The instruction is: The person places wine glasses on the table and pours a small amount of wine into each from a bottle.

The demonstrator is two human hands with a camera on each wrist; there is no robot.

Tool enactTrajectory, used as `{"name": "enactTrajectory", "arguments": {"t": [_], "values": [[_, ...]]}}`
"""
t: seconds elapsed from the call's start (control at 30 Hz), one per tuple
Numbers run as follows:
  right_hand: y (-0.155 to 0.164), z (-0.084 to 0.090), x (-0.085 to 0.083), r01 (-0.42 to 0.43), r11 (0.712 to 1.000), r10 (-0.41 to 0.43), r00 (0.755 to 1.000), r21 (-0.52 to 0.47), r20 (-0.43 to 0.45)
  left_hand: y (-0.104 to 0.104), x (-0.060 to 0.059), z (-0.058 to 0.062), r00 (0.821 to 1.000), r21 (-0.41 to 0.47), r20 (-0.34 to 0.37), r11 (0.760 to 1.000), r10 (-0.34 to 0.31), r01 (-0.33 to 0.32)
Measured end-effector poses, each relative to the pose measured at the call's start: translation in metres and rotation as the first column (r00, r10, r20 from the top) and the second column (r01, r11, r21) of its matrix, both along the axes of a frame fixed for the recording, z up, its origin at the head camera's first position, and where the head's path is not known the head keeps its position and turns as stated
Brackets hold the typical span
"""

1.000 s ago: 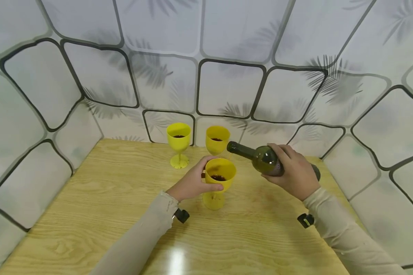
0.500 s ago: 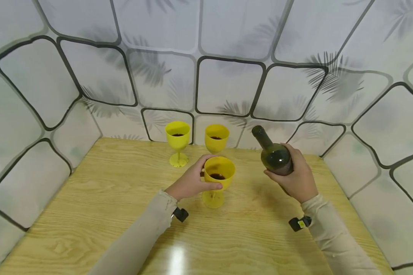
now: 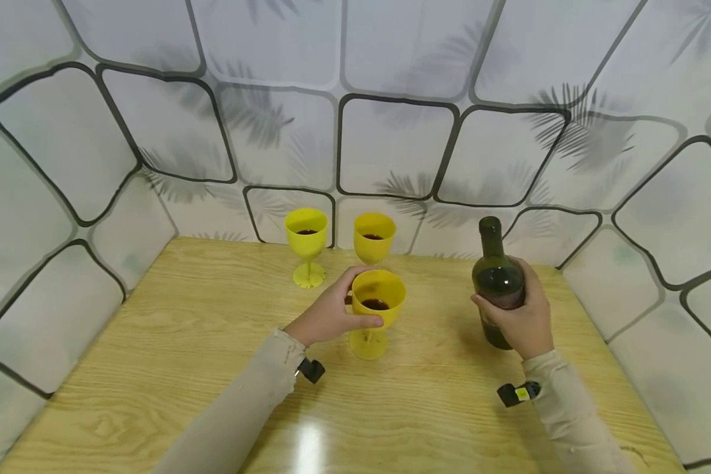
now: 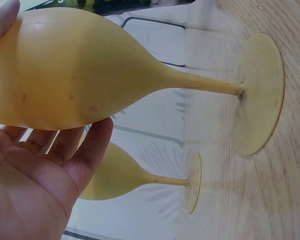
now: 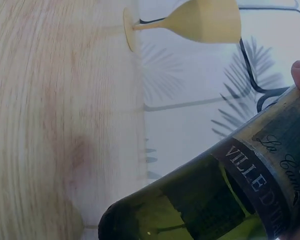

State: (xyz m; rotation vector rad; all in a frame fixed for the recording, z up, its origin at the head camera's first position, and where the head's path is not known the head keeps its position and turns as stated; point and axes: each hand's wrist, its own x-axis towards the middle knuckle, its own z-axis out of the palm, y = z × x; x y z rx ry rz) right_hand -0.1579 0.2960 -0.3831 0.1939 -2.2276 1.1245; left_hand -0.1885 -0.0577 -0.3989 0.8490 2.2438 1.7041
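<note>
A yellow goblet (image 3: 385, 289) with dark liquid in its bowl stands near the middle of the table. My left hand (image 3: 338, 308) holds it round the bowl, thumb on the near side; in the left wrist view its round foot (image 4: 260, 95) is on the wood. At the right, my right hand (image 3: 523, 313) grips a dark green wine bottle (image 3: 493, 276) round its labelled body. The bottle is nearly upright, neck up. In the right wrist view its label (image 5: 270, 175) shows and its base (image 5: 120, 220) is tilted over the table.
Two more yellow goblets with dark liquid stand behind: one at the back left (image 3: 306, 240), another (image 3: 374, 237) right behind the held one. The wooden table (image 3: 213, 342) meets a patterned wall covering (image 3: 397, 151) at the back and both sides.
My right hand has moved the bottle rightward and turned it from lying slanted, neck toward the goblet, to nearly upright. My left hand and the goblet have stayed in place.
</note>
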Motion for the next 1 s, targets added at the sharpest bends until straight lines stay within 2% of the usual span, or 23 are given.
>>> {"name": "enactTrajectory", "arguments": {"t": [0.17, 0.5, 0.77, 1.0], "values": [[0.012, -0.011, -0.001, 0.05, 0.998, -0.05, 0.999, -0.04, -0.014, 0.001, -0.001, 0.0, 1.0, -0.004, -0.007, 1.0, -0.005, 0.005], [0.027, -0.02, -0.003, 0.147, 0.978, -0.145, 0.989, -0.149, 0.019, 0.0, -0.001, 0.0, 1.0, 0.005, -0.018, 1.0, -0.008, 0.008], [0.039, -0.023, -0.005, 0.18, 0.943, -0.18, 0.983, -0.281, 0.025, 0.001, -0.002, 0.0, 1.0, 0.009, -0.015, 1.0, -0.013, 0.013], [0.051, -0.029, -0.011, 0.196, 0.899, -0.206, 0.978, -0.391, 0.017, 0.001, -0.001, 0.0, 1.0, 0.013, -0.004, 1.0, -0.008, 0.008]]}}
